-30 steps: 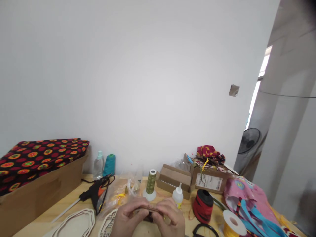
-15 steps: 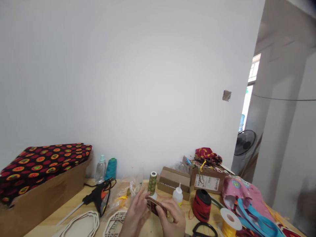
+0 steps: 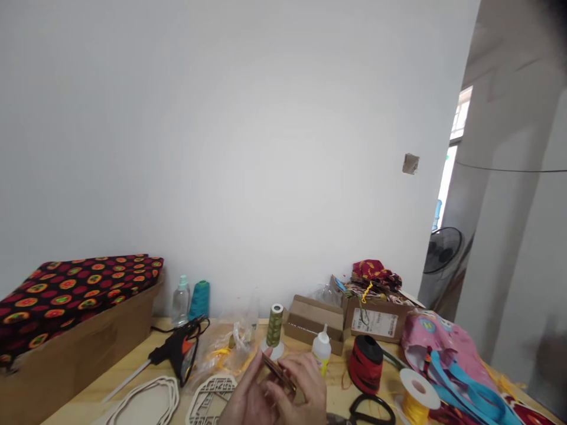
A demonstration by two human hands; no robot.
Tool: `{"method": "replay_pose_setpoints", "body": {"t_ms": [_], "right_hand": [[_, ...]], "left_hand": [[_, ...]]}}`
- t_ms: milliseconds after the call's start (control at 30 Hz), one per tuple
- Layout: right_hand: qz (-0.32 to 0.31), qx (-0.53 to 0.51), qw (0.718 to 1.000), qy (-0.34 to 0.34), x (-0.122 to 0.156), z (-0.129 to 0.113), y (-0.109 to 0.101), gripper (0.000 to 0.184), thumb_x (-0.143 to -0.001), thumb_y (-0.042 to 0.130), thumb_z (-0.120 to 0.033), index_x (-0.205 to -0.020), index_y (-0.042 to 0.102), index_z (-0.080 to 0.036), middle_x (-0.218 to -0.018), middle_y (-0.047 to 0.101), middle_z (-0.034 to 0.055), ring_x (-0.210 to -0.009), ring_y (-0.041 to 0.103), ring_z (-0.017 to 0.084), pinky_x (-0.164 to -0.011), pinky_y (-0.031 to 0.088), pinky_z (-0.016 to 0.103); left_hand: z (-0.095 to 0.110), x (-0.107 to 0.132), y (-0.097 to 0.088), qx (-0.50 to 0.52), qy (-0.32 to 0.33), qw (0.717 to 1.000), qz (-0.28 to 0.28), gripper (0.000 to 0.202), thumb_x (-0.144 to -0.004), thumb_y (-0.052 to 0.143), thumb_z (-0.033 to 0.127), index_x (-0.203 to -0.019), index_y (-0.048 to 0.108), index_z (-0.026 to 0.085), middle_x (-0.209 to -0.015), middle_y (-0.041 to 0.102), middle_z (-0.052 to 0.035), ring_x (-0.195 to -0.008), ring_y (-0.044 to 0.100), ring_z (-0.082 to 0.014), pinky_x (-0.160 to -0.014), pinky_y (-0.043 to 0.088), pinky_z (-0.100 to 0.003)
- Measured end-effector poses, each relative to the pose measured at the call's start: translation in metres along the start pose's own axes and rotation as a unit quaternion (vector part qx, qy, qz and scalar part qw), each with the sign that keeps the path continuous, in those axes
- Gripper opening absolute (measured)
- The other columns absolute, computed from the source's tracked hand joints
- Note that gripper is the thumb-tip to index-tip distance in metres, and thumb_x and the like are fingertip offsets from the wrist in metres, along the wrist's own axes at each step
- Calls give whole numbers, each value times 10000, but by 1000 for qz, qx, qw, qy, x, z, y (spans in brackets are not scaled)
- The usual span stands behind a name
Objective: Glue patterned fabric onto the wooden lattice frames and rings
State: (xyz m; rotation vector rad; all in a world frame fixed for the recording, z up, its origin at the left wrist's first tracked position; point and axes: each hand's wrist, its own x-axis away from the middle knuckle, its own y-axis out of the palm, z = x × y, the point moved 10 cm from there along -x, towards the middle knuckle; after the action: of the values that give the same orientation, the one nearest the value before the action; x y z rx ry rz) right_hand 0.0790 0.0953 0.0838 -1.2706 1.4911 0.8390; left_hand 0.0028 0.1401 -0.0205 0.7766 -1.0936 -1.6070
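Observation:
A small, thin, flat brown piece with layered-looking edges (image 3: 280, 374) is held up low in the middle of the view, tilted nearly edge-on. My left hand (image 3: 248, 392) grips it from the left, its fingers partly hidden beneath. From the other side, my right hand (image 3: 305, 386) pinches it between thumb and fingers. Just behind the hands stands a spool of olive-green thread (image 3: 275, 326). A white-topped squeeze bottle (image 3: 321, 349) is close to my right hand. Left of my hands lies a pale wooden lattice cutout (image 3: 212, 396).
Farther left are a glue gun (image 3: 175, 352), pale outline frames (image 3: 150, 401) and a fabric-topped cardboard box (image 3: 84, 336). To the right stand a red thread cone (image 3: 365, 366), scissors (image 3: 372, 408), a yellow ribbon spool (image 3: 416, 395) and blue ribbon (image 3: 469, 392). Behind, an open small carton (image 3: 314, 319) rests by the wall.
The brown piece has turned from showing its patterned face to nearly edge-on. My left fingers, raised and spread before, have closed in under it. The view has shifted slightly.

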Motion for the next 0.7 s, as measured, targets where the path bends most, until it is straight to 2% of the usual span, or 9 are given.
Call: {"method": "replay_pose_setpoints", "body": {"t_ms": [100,233,333,367,433,467,533,600,700], "right_hand": [[0,7,1000,-9,2,0,0,125,-751,609,-228,-873,626,-201,-707,635,32,-639,553,163,-582,442,281],[-14,11,1000,-12,4,2,0,219,-731,583,-80,-892,645,-216,-721,654,21,-631,566,145,-589,441,262],[-20,4,1000,-10,3,-1,-1,229,-710,605,-85,-881,662,-226,-712,666,17,-621,578,146,-578,445,252],[-19,-2,1000,-4,2,-1,-2,216,-713,606,-97,-873,667,-229,-701,666,15,-615,579,146,-574,444,251],[-11,-15,1000,24,1,1,-4,166,-739,595,-126,-845,671,-228,-679,659,13,-608,575,146,-579,442,254],[-5,-21,999,43,1,3,-5,134,-753,588,-145,-822,672,-223,-668,654,12,-607,573,146,-582,440,255],[7,-36,995,89,0,11,-6,93,-770,582,-191,-765,672,-214,-646,644,9,-608,572,149,-588,439,257],[11,-52,989,136,1,20,-7,108,-764,593,-241,-704,676,-206,-623,640,11,-601,576,156,-580,441,258],[-6,-86,974,209,3,33,-2,168,-738,614,-305,-640,685,-188,-587,636,25,-577,578,163,-565,450,260]], "left_hand": [[2,0,-8,-6,10,1000,4,213,-698,661,322,-896,665,241,-713,669,-19,-693,634,-164,-678,465,-276],[5,3,-9,-35,31,999,13,233,-674,685,319,-901,672,266,-740,682,-19,-762,637,-168,-792,447,-310],[6,7,-4,-48,39,998,16,291,-638,709,355,-918,668,291,-774,681,-21,-880,619,-191,-843,426,-330],[12,8,-3,-73,61,995,23,316,-639,700,383,-943,658,306,-820,683,-23,-919,606,-197,-851,422,-339],[34,13,0,-170,144,974,45,360,-638,676,449,-975,645,327,-941,677,-26,-991,573,-208,-866,414,-346],[47,17,3,-228,191,953,57,364,-623,681,461,-956,657,316,-981,673,-26,-1015,556,-210,-876,406,-334],[68,23,13,-328,250,908,72,318,-575,727,427,-835,708,246,-927,696,-40,-966,570,-212,-864,405,-293],[76,24,20,-377,243,891,74,230,-533,769,345,-694,727,186,-767,718,-45,-814,604,-198,-801,425,-263],[79,25,30,-436,200,875,64,211,-527,773,304,-679,730,164,-659,715,-41,-667,606,-185,-703,451,-270]]}}
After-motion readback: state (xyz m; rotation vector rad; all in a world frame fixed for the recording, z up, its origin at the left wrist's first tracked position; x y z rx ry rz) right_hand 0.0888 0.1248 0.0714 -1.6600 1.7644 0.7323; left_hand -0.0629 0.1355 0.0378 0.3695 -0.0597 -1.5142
